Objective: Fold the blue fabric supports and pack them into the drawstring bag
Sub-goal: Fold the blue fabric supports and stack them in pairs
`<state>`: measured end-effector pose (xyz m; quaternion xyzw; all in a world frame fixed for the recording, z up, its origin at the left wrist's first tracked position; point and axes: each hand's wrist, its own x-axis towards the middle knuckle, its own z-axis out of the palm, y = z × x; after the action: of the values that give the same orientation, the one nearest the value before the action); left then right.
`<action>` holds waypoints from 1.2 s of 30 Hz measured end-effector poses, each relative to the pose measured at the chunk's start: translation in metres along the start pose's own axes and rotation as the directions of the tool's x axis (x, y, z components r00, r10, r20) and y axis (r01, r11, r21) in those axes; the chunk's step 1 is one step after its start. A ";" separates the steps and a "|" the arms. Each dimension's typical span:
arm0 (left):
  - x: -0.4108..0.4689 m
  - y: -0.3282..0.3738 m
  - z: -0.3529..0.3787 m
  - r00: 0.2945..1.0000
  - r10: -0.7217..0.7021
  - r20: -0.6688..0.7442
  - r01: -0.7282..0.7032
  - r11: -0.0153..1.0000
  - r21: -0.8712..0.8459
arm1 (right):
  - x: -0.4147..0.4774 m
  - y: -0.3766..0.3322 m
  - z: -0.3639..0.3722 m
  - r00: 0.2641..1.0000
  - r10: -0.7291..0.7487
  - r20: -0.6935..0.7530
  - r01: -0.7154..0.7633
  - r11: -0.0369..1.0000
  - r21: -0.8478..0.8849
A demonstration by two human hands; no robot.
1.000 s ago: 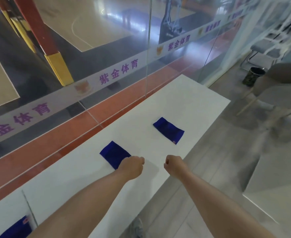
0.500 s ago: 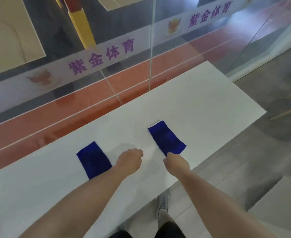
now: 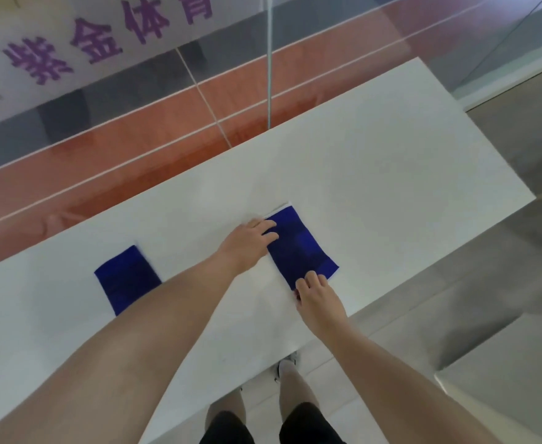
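Lying flat on the white table [image 3: 391,149], first blue support [image 3: 128,278] sits at 8 o'clock from left hand [image 3: 250,241]. Left hand, fingers straight, presses second blue support [image 3: 300,248] at its 10 o'clock edge. Right hand [image 3: 319,296] pinches its 6 o'clock edge. Hands are apart.

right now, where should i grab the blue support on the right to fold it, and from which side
Take the right blue support by its near short edge, coming from the front of the table. It lies flat, long axis running away from you, and that edge sits closest, where the right hand touches it. The left hand rests flat on the far corner, pinning it.
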<state>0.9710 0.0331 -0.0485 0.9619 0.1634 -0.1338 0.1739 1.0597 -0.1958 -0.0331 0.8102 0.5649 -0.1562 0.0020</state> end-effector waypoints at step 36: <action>-0.305 -0.127 -0.093 0.427 -0.885 -0.186 0.489 0.399 -0.776 | 0.076 -0.229 -0.111 0.923 0.028 0.383 -0.166 0.929 0.331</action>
<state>0.6663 0.0992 0.0945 0.6617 0.6475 0.1646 0.3403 0.9020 -0.0237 0.0928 0.7800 0.4748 -0.4065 -0.0305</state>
